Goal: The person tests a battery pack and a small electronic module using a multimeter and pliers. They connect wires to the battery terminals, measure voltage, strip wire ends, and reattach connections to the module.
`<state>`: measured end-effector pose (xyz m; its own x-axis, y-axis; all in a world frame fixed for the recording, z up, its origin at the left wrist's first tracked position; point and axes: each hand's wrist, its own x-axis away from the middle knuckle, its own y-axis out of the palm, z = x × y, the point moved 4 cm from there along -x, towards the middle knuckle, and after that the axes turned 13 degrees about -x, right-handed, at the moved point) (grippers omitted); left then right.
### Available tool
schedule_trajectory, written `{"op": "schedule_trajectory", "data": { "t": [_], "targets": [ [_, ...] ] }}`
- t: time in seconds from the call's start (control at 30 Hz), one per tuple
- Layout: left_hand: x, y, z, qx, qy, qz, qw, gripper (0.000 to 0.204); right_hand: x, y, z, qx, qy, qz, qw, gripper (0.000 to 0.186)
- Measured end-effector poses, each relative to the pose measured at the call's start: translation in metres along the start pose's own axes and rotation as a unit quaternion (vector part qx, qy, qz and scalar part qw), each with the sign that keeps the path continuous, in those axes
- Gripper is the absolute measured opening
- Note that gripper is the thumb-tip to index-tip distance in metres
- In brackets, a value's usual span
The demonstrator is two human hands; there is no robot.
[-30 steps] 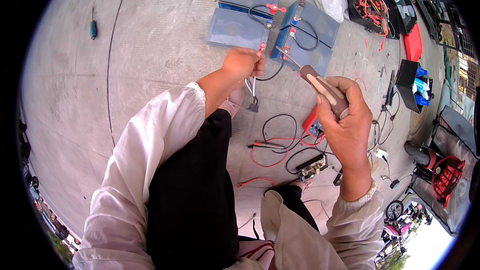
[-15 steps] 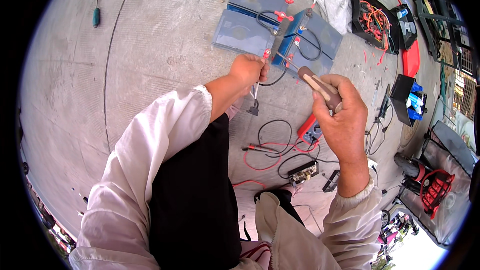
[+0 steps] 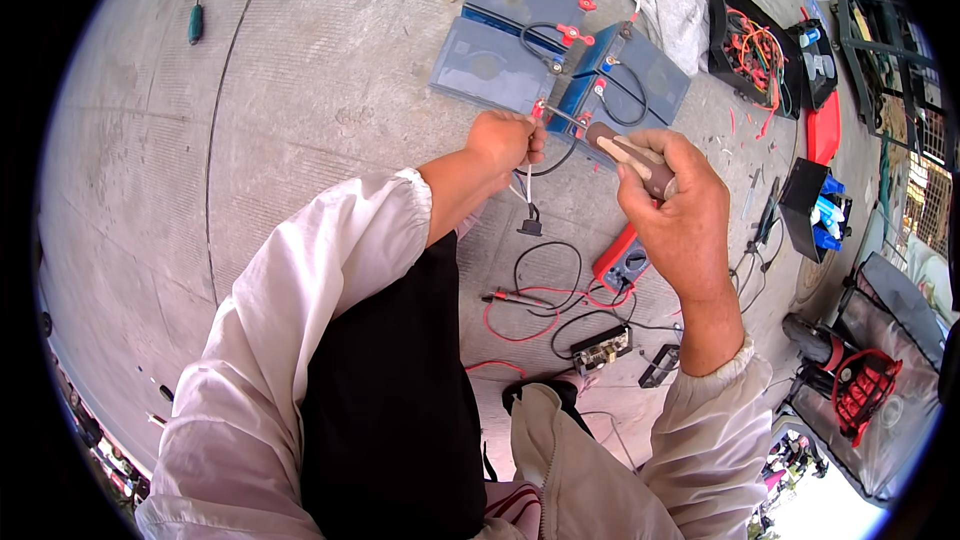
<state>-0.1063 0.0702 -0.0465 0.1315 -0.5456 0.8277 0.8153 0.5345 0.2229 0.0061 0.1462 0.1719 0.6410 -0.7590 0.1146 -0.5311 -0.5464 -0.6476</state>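
Pinched at the near edge of the left grey battery (image 3: pixel 488 65), my left hand (image 3: pixel 503 143) holds a white cable (image 3: pixel 529 183) just under a red terminal cover (image 3: pixel 538 108). A black connector (image 3: pixel 530 224) dangles from the cable's lower end. My right hand (image 3: pixel 682 202) is closed round the brown and beige handle of a screwdriver (image 3: pixel 640 166). Its shaft points left, and the tip reaches the terminal beside my left fingertips; exact contact is too small to tell. The right blue-sided battery (image 3: pixel 640 80) lies under the shaft. Short black cables and red covers sit on the terminals.
A red and grey multimeter (image 3: pixel 622 260) with tangled leads and a circuit board (image 3: pixel 602 348) lie nearer me. To the right are a black case of wires (image 3: pixel 750 52) and a black box with blue items (image 3: pixel 815 205). Another screwdriver (image 3: pixel 195 24) lies far left.
The screwdriver has moved left, bringing its tip to the terminal by my left hand. The black connector on the white cable has swung right. The view has shifted slightly.
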Motion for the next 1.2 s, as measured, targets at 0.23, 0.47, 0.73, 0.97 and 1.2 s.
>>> {"op": "schedule_trajectory", "data": {
  "t": [0.23, 0.47, 0.73, 0.97, 1.2],
  "targets": [
    [-0.01, -0.004, -0.027, 0.007, 0.006, 0.005, 1.0, 0.014, 0.016, 0.019, 0.018, 0.006, -0.022, -0.01, 1.0, 0.024],
    [-0.01, -0.008, -0.028, 0.015, -0.001, 0.006, 1.0, 0.015, 0.014, 0.027, 0.013, -0.003, -0.024, -0.009, 1.0, 0.024],
    [-0.004, -0.011, -0.022, 0.012, -0.002, 0.001, 1.0, 0.015, 0.009, 0.025, 0.007, 0.019, -0.037, -0.024, 0.999, 0.027],
    [-0.01, -0.006, -0.023, 0.016, 0.005, 0.001, 1.0, 0.014, -0.012, 0.013, -0.006, 0.099, -0.123, -0.16, 0.974, 0.033],
    [-0.008, 0.016, -0.01, 0.035, -0.006, 0.001, 0.999, 0.015, -0.049, -0.002, -0.02, 0.154, -0.164, -0.158, 0.962, 0.029]
  ]
}}
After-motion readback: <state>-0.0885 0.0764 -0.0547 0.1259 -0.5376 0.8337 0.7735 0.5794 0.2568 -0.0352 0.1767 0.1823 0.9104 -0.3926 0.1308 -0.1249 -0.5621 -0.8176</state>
